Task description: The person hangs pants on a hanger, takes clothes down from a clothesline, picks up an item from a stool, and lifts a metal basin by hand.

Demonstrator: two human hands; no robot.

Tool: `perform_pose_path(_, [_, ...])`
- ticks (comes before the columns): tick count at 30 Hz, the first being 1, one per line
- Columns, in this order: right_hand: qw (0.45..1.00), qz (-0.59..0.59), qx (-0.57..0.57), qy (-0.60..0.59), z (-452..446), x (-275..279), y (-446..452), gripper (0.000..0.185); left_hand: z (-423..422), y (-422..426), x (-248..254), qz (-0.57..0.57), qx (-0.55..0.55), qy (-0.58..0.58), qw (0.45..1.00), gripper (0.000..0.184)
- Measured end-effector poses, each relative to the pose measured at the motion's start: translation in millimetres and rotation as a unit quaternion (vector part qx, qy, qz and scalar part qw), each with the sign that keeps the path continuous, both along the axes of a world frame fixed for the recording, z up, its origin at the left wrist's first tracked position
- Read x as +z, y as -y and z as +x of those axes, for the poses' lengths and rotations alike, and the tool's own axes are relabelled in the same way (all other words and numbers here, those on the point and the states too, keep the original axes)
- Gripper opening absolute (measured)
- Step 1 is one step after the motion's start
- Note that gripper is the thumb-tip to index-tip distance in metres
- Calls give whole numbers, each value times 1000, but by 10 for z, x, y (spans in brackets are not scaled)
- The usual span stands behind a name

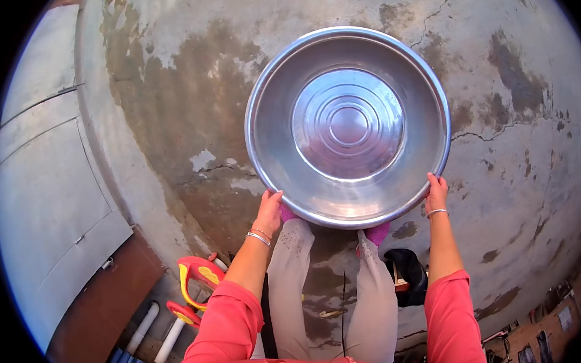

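Note:
A large round metal basin [348, 124], with concentric rings pressed into its bottom, is held out in front of my legs. Nothing shows inside it. My left hand [270, 210] grips the rim at the lower left, its thumb on the edge. At the lower right, my right hand [435, 192] is closed on the same rim. The undersides of both hands' grips are partly hidden by the basin.
Concrete ground [188, 108] with wet patches and cracks lies beneath. Pale metal doors [53, 174] run along the left. A red and yellow plastic object [197, 278] and white pipes [171, 342] are at lower left. A black item [410, 277] lies beside my right leg.

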State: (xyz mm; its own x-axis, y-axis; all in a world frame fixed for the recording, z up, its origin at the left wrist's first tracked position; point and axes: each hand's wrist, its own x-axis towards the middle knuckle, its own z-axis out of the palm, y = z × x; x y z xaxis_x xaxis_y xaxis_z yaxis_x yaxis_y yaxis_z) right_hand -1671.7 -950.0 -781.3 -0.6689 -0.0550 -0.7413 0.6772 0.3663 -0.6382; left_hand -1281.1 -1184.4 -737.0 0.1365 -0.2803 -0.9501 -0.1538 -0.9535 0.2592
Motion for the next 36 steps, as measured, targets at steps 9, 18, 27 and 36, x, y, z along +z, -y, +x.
perform_pose_path(9, [979,33,107,-171,-48,1043,628,30,83,547,371,-61,106,-84,989,28])
perform_pose_path(18, [989,-94,36,-109,99,3333,2086,7,280,1309,1862,-118,198,-122,965,20])
perform_pose_path(27, [983,-116,76,-122,978,5194,2543,10,1087,2058,4175,-206,241,-114,942,27])
perform_pose_path(36, [966,-178,89,-166,1046,5847,4047,11,1093,3673,5389,-342,181,-92,918,23])
